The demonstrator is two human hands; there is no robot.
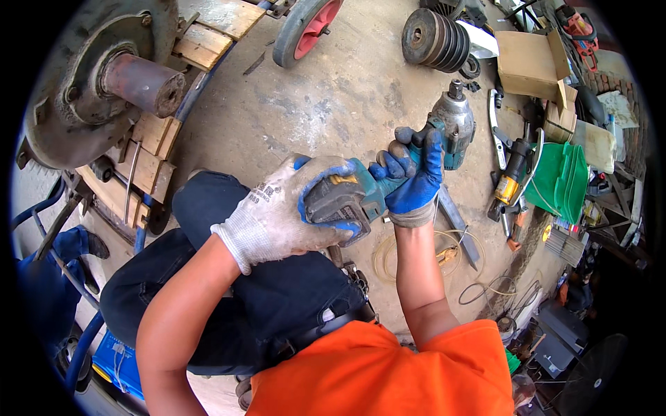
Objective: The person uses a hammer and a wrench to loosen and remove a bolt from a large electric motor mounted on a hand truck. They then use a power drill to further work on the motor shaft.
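Observation:
Held across my lap is a teal and silver cordless impact wrench, its square drive end pointing away from me. My right hand, in a blue-coated work glove, is closed round the wrench's handle. At the other end, my left hand, in a white glove with blue coating, grips the black battery pack at the tool's base. Where battery and handle meet, teal housing shows between the two hands. The wrench's trigger is hidden by my right fingers.
A rusty shaft with a large flange rests on a cart with wooden planks at left. A grooved pulley and a red-hubbed wheel lie ahead. At right are a cardboard box, a green dustpan and a metal bar.

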